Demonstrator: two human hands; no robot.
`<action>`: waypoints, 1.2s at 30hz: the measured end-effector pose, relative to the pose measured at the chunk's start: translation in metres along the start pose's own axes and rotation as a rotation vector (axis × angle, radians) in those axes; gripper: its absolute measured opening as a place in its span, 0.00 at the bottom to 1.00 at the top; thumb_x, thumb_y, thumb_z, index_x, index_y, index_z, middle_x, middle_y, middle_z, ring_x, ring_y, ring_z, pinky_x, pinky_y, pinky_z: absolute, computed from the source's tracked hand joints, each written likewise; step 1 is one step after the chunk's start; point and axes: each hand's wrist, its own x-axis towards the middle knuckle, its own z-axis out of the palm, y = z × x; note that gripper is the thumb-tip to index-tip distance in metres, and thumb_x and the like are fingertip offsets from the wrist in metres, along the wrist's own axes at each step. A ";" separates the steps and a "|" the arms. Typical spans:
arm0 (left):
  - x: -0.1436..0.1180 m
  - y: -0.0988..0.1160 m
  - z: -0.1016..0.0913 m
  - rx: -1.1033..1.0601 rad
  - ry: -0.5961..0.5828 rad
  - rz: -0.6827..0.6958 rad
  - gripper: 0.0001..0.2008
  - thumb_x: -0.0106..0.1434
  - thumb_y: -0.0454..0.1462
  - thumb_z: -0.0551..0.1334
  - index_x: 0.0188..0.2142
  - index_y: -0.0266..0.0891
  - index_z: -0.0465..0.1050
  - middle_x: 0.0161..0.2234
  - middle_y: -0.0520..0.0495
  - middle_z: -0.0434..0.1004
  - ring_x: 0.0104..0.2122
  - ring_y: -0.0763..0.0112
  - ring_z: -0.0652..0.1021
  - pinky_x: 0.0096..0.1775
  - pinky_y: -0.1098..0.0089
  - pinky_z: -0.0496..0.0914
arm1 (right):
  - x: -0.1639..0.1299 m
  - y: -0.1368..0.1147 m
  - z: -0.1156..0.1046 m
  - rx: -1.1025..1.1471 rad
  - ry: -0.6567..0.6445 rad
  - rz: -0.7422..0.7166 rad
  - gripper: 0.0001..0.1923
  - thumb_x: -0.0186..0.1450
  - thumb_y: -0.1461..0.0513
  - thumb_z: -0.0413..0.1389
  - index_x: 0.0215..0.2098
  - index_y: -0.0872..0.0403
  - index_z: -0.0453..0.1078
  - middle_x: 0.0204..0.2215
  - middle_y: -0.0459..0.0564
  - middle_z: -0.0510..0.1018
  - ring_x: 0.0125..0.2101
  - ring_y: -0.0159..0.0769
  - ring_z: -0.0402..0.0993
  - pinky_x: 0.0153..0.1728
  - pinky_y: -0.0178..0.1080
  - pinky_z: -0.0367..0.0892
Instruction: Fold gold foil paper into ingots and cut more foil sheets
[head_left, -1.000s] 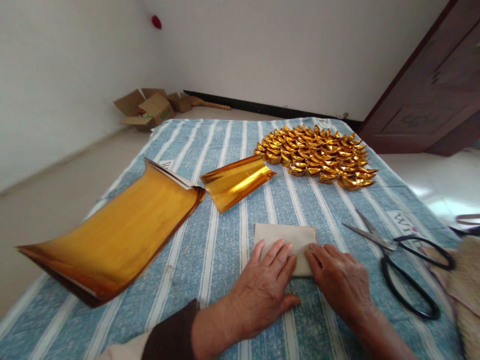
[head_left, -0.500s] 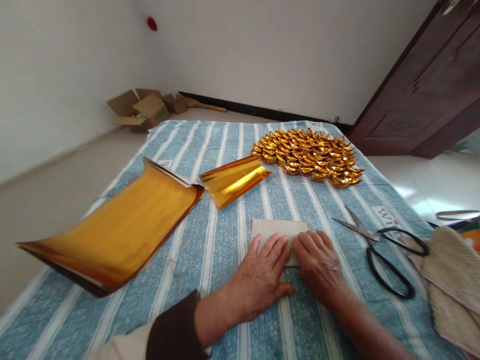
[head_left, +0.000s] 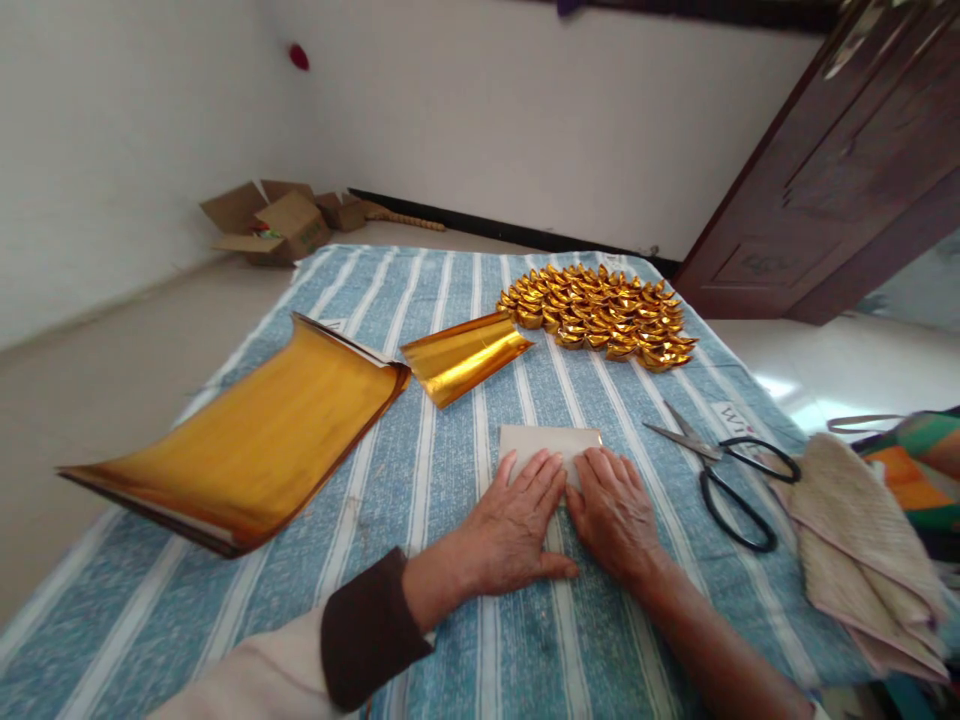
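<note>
- While both hands lie flat on the striped cloth (head_left: 450,420), the head view shows the left hand (head_left: 514,520) with its fingers (head_left: 541,470) stretched out and close together, palm down, pressing the near part of a folded sheet of pale paper (head_left: 551,440).
- Its thumb lies out to the side along the cloth, pointing toward the other hand; nothing is gripped, the hand only bears down.
- The right hand (head_left: 611,515) lies just beside it, likewise flat and unclenched, its fingers extended over the near right part of the same paper; the two hands' fingertips nearly meet above the sheet.
- That paper lies on the cloth near the middle of the spread, straight ahead of the person, its far edge and both far corners showing beyond the fingertips.
- Its long axis runs left to right across the view, roughly square to the cloth's stripes, and it lies flat with its pale side up.
- Left of the hands, well apart, a large stack of gold foil sheets (head_left: 255,450) curls upward at its ends.
- Beyond the paper, a smaller curled piece of gold foil (head_left: 465,355) rests near the big stack's far corner.
- Farther back, a cluster of folded gold ingots (head_left: 600,315) sits on the cloth.
- To the right, black-handled scissors (head_left: 720,470) lie with their blades pointing toward the middle of the cloth, next to a beige towel (head_left: 855,530).
</note>
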 end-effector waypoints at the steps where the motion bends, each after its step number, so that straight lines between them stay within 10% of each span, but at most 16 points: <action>1: 0.000 -0.001 0.001 0.006 0.003 0.006 0.48 0.62 0.64 0.45 0.67 0.30 0.42 0.68 0.31 0.42 0.68 0.53 0.43 0.63 0.49 0.37 | -0.001 -0.001 0.000 -0.001 -0.003 0.011 0.08 0.68 0.61 0.48 0.38 0.55 0.69 0.39 0.55 0.73 0.43 0.45 0.65 0.49 0.46 0.58; 28: 0.003 -0.001 -0.015 0.000 -0.046 0.051 0.44 0.58 0.65 0.54 0.67 0.47 0.49 0.68 0.33 0.41 0.66 0.42 0.48 0.60 0.40 0.43 | -0.024 0.040 0.016 0.373 -0.037 0.133 0.20 0.66 0.64 0.48 0.54 0.57 0.69 0.57 0.60 0.69 0.58 0.48 0.63 0.58 0.59 0.54; 36: 0.002 0.000 -0.015 0.015 -0.054 0.055 0.44 0.59 0.64 0.54 0.67 0.46 0.50 0.68 0.33 0.39 0.66 0.42 0.47 0.60 0.40 0.42 | -0.028 0.041 0.003 0.291 0.200 0.147 0.17 0.65 0.66 0.47 0.48 0.56 0.73 0.49 0.59 0.75 0.52 0.45 0.69 0.56 0.55 0.60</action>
